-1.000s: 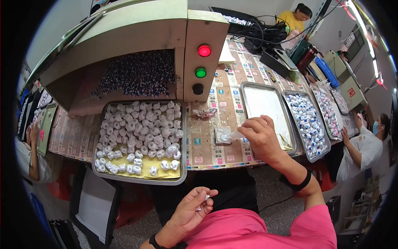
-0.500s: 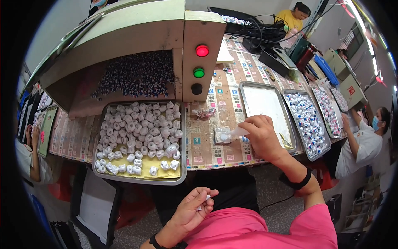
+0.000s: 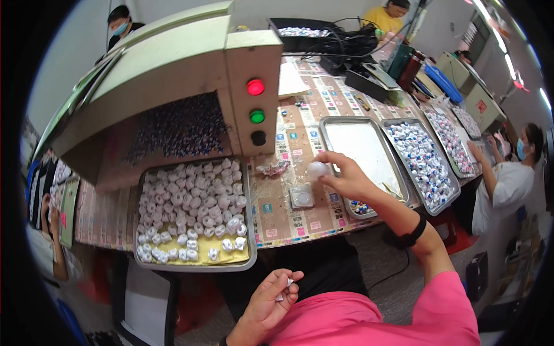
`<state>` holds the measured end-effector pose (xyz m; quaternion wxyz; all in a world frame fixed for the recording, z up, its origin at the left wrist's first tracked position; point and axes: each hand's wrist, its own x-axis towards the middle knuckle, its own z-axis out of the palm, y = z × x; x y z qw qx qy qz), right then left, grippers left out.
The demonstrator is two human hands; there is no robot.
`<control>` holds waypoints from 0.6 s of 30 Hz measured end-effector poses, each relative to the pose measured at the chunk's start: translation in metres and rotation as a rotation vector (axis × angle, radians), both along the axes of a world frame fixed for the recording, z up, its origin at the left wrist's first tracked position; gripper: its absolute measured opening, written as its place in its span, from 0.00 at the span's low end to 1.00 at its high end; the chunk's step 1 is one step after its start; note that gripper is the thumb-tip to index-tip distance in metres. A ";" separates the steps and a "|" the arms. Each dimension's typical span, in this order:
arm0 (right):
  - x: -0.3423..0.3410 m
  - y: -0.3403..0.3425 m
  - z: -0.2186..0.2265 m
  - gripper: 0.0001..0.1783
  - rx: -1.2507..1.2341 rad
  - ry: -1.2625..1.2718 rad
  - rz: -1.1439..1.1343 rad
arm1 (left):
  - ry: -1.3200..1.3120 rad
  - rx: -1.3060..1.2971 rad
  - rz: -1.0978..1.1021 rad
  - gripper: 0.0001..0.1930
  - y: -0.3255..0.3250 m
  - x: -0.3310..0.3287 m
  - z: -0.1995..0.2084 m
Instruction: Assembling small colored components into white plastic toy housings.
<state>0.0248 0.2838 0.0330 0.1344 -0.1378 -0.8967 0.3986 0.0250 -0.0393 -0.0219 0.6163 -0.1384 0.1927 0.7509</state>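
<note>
One grip, the right hand [image 3: 350, 180], is pinching a white rounded piece [image 3: 317, 169] at one o'clock from a square pad [image 3: 301, 196]. The left hand [image 3: 266, 301], at seven o'clock, is curling around small white bits [image 3: 280, 298]. At nine o'clock, a metal tray [image 3: 196, 268] is holding white ring-shaped pieces [image 3: 193, 193].
</note>
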 end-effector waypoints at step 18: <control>0.032 0.021 0.020 0.07 0.163 0.073 -0.190 | 0.092 0.035 0.013 0.08 0.012 0.010 -0.001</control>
